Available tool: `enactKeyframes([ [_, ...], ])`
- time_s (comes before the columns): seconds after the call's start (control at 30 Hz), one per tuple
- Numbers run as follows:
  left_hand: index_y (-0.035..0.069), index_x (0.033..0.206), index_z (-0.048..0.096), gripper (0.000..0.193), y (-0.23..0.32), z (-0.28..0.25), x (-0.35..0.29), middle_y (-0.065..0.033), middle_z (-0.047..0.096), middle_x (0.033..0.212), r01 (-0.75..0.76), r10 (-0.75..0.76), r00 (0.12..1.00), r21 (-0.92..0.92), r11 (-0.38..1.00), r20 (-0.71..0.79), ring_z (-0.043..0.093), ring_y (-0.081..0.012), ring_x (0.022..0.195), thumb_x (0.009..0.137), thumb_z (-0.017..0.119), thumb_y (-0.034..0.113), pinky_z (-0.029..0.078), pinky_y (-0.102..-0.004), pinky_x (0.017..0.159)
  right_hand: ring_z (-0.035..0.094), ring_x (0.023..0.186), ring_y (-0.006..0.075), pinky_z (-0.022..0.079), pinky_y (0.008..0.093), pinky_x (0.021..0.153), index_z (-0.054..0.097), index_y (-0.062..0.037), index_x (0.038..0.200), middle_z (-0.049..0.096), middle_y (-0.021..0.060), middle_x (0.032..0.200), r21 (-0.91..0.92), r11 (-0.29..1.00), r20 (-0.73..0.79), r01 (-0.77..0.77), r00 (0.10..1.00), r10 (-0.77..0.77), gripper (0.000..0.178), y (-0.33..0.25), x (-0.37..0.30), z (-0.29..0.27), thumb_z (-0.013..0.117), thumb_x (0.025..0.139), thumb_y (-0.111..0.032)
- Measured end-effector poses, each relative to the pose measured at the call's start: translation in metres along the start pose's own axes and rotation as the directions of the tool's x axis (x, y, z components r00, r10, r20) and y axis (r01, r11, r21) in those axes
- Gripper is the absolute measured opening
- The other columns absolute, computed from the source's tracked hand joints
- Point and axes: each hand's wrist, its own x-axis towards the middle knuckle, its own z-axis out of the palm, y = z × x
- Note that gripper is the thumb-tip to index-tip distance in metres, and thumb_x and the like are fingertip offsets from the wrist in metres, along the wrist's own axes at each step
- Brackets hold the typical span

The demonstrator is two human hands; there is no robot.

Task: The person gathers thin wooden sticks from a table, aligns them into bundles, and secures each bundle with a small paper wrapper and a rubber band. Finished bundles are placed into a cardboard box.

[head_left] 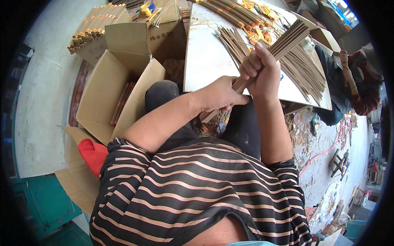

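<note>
A bundle of thin brown incense sticks slants up to the right over the near edge of the white table. My right hand is closed in a fist around its middle. Lower down, my left hand wraps the same bundle, its thumb pointing to the right. Below it, the bundle's lower end shows between my knees. Loose incense sticks lie fanned on the table to the right, and a smaller pile of sticks lies left of my right hand. Red and yellow paper labels are scattered behind them.
Wrapped incense bundles line the table's far side. At my left stands an open cardboard box holding several red-wrapped bundles. More wrapped bundles are stacked at the far left. Another person sits at the right. Debris litters the floor.
</note>
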Motion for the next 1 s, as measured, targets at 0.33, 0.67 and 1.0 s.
enactKeyframes([
  [0.33, -0.003, 0.077, 0.055, 0.014, 0.007, 0.004, 0.012, -0.004, 0.051, 0.056, -0.043, 0.063, 0.981, 0.111, 0.993, -0.186, 0.048, -0.0098, 0.045, 0.067, 0.063, 0.003, 0.038, -0.0231, 0.042, 0.035, 0.045, 0.0109, 0.033, 0.0277, 0.044, 0.043, -0.0101, 0.065, 0.036, -0.0017, 0.055, 0.031, 0.999, -0.149, 0.014, 0.989, -0.009, 0.024, 0.012, 0.011, -0.004, 0.055, 0.084, -0.017],
  [0.67, -0.004, 0.095, 0.056, 0.03, -0.024, -0.006, 0.007, -0.0138, 0.062, 0.077, 0.003, 0.055, 0.965, 0.221, 0.975, -0.256, 0.06, -0.0207, 0.073, 0.077, 0.064, 0.018, 0.046, -0.0306, 0.07, 0.041, 0.041, 0.0141, 0.037, 0.0294, 0.04, 0.045, -0.0063, 0.068, 0.041, 0.0028, 0.053, 0.002, 0.991, -0.175, -0.132, 0.976, 0.13, 0.019, 0.026, 0.012, 0.007, 0.059, 0.079, -0.011],
  [1.0, -0.001, 0.089, 0.054, 0.02, -0.035, -0.039, 0.007, -0.0003, 0.05, 0.063, 0.006, -0.036, 0.971, -0.125, 0.992, -0.238, 0.046, -0.0072, 0.047, 0.083, 0.063, 0.016, 0.04, -0.0224, 0.043, 0.062, 0.076, 0.0195, 0.051, 0.0308, 0.069, 0.059, 0.0025, 0.092, 0.064, 0.0101, 0.081, -0.389, 0.854, -0.093, 0.345, 0.908, -0.409, 0.022, -0.042, 0.122, -0.071, 0.057, 0.089, -0.019],
])
